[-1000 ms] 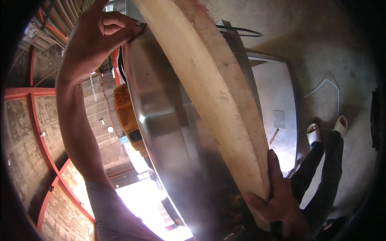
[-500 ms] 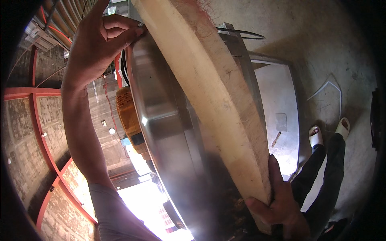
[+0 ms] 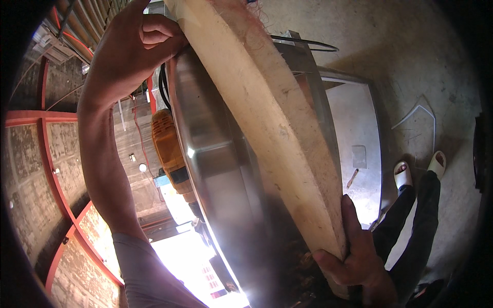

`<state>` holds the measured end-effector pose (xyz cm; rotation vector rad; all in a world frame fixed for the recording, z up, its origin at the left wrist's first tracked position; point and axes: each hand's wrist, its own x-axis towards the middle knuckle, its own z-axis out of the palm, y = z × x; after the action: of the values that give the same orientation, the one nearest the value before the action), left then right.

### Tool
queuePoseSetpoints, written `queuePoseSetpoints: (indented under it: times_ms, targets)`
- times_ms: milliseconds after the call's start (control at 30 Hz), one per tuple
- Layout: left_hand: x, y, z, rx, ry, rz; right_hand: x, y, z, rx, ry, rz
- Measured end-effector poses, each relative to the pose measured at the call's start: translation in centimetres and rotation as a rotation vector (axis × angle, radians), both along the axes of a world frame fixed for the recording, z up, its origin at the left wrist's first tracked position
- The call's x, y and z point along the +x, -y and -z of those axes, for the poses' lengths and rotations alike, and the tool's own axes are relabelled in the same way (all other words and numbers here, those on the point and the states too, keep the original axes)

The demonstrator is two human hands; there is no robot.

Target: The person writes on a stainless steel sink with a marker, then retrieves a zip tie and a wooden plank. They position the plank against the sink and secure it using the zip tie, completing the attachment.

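A long, pale yellow slab point(image 3: 267, 118) slants from the top of the view to the lower right; foam or wood, I cannot tell. It lies over a shiny stainless-steel casing point(image 3: 215, 169). My right hand point(image 3: 359, 256) grips the slab's lower end, its thumb against the near corner and the index finger along the right side. Up at the slab's left edge, my left hand point(image 3: 154, 38) is closed with curled fingers. Its fingertips meet the slab and the casing's rim, and what they pinch is hidden.
An orange power tool point(image 3: 167, 146) sits left of the casing. Black cable point(image 3: 318, 46) loops out behind. On the right, a pale panel point(image 3: 354, 128) carries a small brush-like tool point(image 3: 352, 178). Legs in white slippers point(image 3: 437, 163) stand on the concrete floor point(image 3: 411, 61).
The small shiny bit at my left fingertips has gone out of sight as the fingers moved slightly right against the slab. The casing and orange tool sit slightly lower right in view. My right hand keeps its grip.
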<state>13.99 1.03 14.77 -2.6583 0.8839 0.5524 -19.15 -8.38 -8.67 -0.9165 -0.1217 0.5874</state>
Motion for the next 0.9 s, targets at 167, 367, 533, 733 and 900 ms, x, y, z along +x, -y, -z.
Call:
queuePoseSetpoints:
  times_ms: [167,367,533,733,900]
  targets:
    - [-1.1,0.3,0.4,0.052,0.066,0.079,-0.2,0.0,-0.1,0.047,-0.111,-0.001]
    - [-1.0,0.0,0.2,0.121,0.131,0.068,-0.6,-0.2,0.2,-0.012,-0.069,-0.016]
    - [0.1,-0.4,0.0,0.02,0.026,0.051,-0.9,-0.5,0.3,-0.001,-0.011,0.024]
    - [0.4,-0.8,-0.2,0.041,0.053,0.065,-1.2,-0.8,0.4,0.019,-0.024,0.09]
    - [0.9,-1.1,-0.4,0.04,0.032,0.104,-0.9,-0.9,0.6,-0.019,0.103,0.145]
